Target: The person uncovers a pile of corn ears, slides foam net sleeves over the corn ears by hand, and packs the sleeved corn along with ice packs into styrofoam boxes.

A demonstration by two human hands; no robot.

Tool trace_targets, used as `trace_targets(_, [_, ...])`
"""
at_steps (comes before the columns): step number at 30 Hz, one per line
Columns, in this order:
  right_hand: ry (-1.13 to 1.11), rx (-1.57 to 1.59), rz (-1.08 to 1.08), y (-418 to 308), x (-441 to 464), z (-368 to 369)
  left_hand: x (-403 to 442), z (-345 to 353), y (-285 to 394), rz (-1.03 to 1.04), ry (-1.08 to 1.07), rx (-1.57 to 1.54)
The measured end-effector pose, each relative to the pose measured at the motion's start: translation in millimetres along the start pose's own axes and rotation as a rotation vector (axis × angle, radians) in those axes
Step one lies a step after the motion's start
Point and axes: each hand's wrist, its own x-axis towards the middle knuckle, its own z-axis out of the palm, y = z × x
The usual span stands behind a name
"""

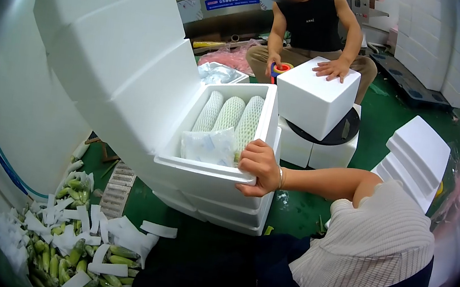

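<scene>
My right hand (260, 168) grips the near right corner of an open white foam box (203, 167), its fingers wrapped over the rim. Inside the box lie several long items in white foam netting (229, 113), with a clear-wrapped white packet (209, 145) on their near end. The box rests on top of other white foam boxes. My left hand is out of view.
A co-worker sits opposite, one hand on a closed foam box (320, 94) on a black turntable (349, 128), the other holding a tape roll (281, 69). Green corn (76, 252) lies lower left. Foam boxes (121, 42) stack at left; lids (417, 159) at right.
</scene>
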Motion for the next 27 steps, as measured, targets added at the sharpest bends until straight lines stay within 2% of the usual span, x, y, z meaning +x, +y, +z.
trace_targets(4, [-0.017, -0.018, -0.011, -0.2, 1.5, -1.6, -2.7, 1.4, -10.8, 0.034, -0.068, -0.171])
trace_targets(6, [-0.021, -0.011, -0.016, -0.7, 2.1, -1.6, -2.7, 7.3, -11.1, 0.058, 0.020, -0.182])
trace_targets(8, [-0.068, -0.015, 0.021, -3.9, 3.7, -5.6, -2.1, 10.5, -21.8, -0.007, -0.023, -0.198])
trace_targets(9, [-0.100, -0.010, 0.040, -4.9, 3.8, -7.0, -4.9, 10.9, -28.0, -0.040, 0.040, -0.222])
trace_targets(10, [-0.107, -0.003, 0.037, -6.0, 5.0, -8.2, -11.3, 6.1, -22.1, -0.073, 0.106, -0.244])
trace_targets(13, [-0.184, 0.064, 0.084, -9.5, 9.2, -15.1, -22.9, -6.4, 6.6, -0.078, 0.118, -0.308])
trace_targets(27, [-0.113, 0.051, 0.110, -13.5, 4.9, -11.7, -19.5, -13.1, -1.5, -0.078, 0.108, -0.370])
